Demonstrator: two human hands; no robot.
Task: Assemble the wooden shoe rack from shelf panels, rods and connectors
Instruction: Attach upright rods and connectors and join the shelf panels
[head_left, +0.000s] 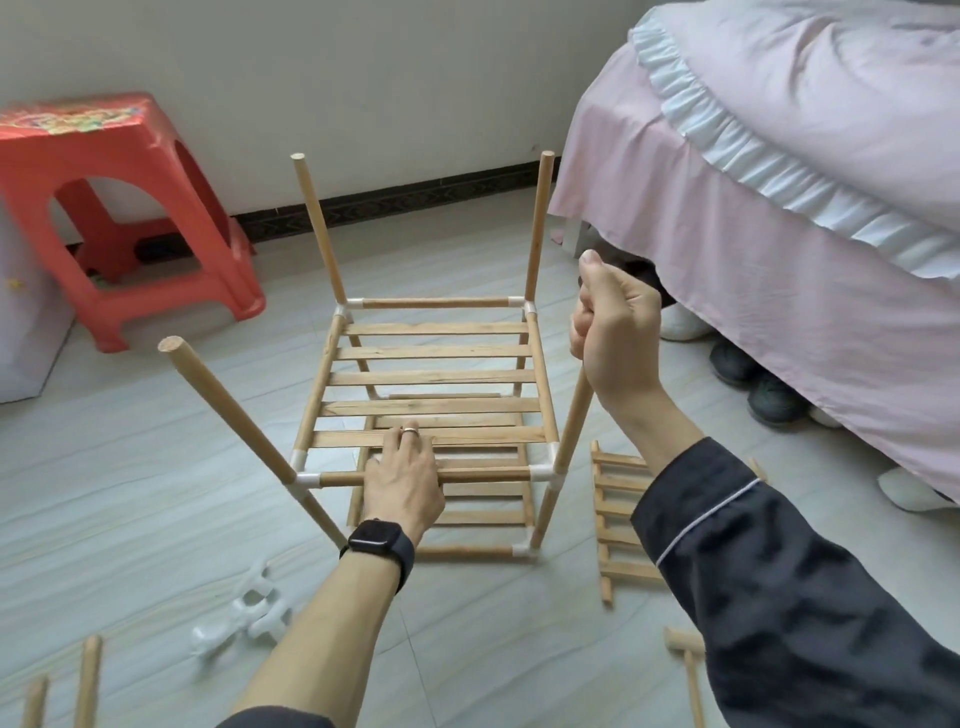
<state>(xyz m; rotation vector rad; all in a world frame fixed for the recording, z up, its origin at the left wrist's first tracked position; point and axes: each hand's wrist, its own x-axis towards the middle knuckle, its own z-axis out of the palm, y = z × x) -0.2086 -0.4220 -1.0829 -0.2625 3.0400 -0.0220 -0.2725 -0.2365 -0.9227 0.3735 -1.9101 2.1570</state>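
On the grey tiled floor (130, 441) stands the shoe rack (436, 302). The left hand (402, 478) hooks its close-pressed fingers over the near shelf panel (431, 374); the right hand (613, 332) wraps its fingers round the upright rod (574, 426).

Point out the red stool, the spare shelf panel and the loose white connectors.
red stool (78, 117), head view, seat.
spare shelf panel (601, 522), head view, side rail.
loose white connectors (254, 610), head view, pile's middle.
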